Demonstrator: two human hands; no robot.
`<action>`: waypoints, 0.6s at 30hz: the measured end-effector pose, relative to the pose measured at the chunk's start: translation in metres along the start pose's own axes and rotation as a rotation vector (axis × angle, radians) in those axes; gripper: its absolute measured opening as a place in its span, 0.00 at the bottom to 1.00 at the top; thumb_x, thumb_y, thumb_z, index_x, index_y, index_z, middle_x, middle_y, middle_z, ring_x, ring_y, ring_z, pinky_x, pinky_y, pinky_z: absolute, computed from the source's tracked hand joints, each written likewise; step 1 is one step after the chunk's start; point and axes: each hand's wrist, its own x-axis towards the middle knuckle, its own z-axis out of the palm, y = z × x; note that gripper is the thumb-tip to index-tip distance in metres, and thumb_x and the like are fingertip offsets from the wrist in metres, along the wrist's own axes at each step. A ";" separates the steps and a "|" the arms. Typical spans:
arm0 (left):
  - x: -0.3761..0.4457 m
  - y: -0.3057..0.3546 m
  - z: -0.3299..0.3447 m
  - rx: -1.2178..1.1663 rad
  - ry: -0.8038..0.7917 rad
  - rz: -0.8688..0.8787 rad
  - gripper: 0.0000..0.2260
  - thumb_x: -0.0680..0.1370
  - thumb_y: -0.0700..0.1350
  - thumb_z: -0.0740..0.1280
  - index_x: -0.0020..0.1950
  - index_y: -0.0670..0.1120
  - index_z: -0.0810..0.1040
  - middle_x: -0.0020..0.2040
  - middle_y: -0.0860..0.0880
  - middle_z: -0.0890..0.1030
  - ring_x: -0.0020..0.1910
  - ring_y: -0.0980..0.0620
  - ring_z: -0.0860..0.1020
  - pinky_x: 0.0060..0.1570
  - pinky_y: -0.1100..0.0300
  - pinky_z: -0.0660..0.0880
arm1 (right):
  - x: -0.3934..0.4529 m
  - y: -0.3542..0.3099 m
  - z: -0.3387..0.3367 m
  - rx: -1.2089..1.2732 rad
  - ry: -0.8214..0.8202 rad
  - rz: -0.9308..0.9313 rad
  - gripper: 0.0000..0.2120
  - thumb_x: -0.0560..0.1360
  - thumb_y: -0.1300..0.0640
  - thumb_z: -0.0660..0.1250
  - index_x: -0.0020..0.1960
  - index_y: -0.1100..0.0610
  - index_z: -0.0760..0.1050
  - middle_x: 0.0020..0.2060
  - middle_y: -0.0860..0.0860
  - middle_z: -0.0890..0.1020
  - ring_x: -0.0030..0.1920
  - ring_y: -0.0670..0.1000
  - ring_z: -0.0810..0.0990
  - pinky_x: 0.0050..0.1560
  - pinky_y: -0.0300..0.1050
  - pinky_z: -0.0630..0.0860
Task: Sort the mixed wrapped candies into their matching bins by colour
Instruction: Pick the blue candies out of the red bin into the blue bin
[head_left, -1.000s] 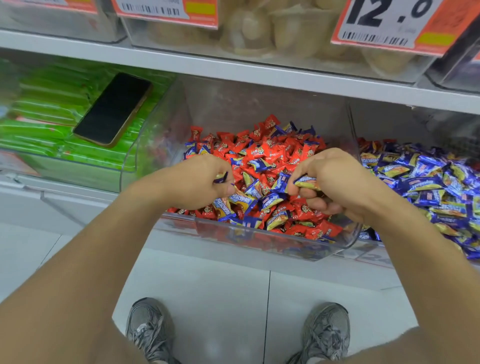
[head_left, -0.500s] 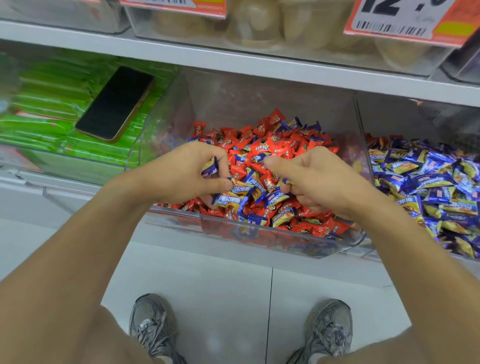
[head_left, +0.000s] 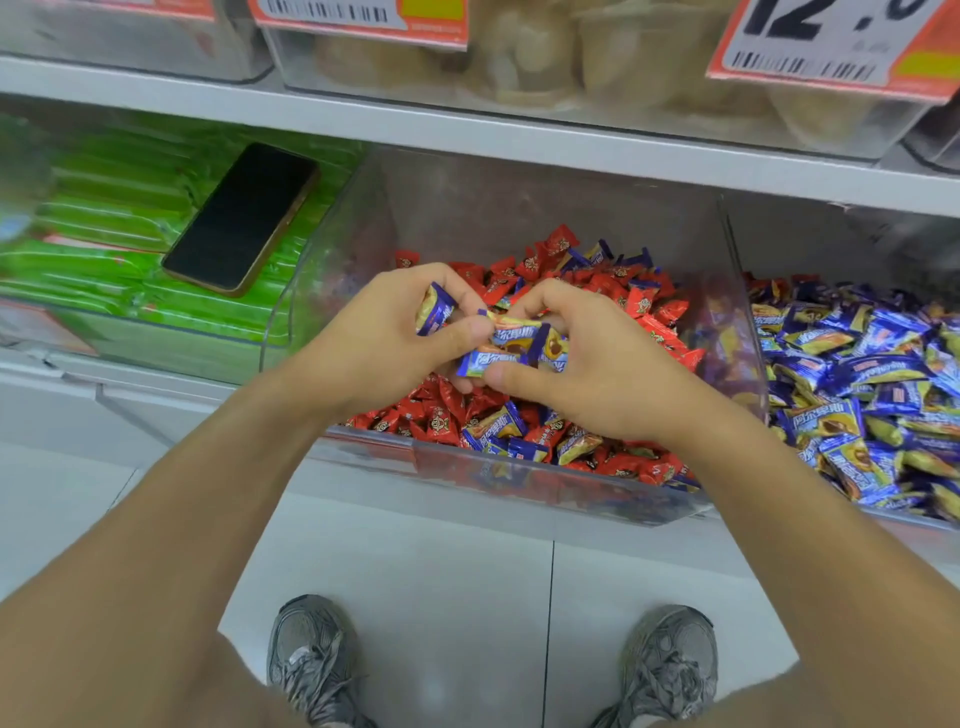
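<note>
Nearest are grey shoes (head_left: 310, 660) on the floor below the middle bin (head_left: 519, 483). Over that bin the left hand (head_left: 384, 348) pinches blue candies (head_left: 435, 313) and the right hand (head_left: 587, 374) clutches more blue candies (head_left: 511, 345), the two hands touching. Red candies (head_left: 649, 306) fill the middle bin with a few blue ones still mixed in. This looks like the gathering step; next the handful should go to the blue bin (head_left: 857, 364) just right of the middle bin. A phone (head_left: 241, 218) lies left of it.
</note>
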 end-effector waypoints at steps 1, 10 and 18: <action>0.000 0.002 0.003 -0.074 -0.010 -0.045 0.07 0.78 0.43 0.68 0.51 0.41 0.74 0.37 0.40 0.84 0.35 0.46 0.84 0.39 0.57 0.81 | 0.000 0.001 0.000 0.009 -0.011 0.014 0.16 0.72 0.44 0.73 0.56 0.49 0.74 0.46 0.44 0.83 0.45 0.43 0.81 0.48 0.48 0.77; 0.008 0.010 0.035 -0.443 0.043 -0.345 0.14 0.79 0.51 0.66 0.54 0.40 0.70 0.42 0.38 0.77 0.30 0.47 0.77 0.29 0.60 0.76 | -0.001 0.000 -0.003 -0.066 -0.101 -0.116 0.09 0.76 0.47 0.70 0.53 0.49 0.81 0.36 0.43 0.83 0.35 0.40 0.79 0.38 0.35 0.70; 0.008 0.008 0.005 -0.103 -0.071 -0.268 0.07 0.78 0.34 0.65 0.52 0.44 0.78 0.46 0.46 0.85 0.31 0.50 0.77 0.27 0.64 0.68 | -0.013 0.019 -0.045 -0.101 -0.172 -0.007 0.13 0.67 0.53 0.80 0.49 0.44 0.83 0.38 0.45 0.79 0.31 0.41 0.74 0.39 0.43 0.75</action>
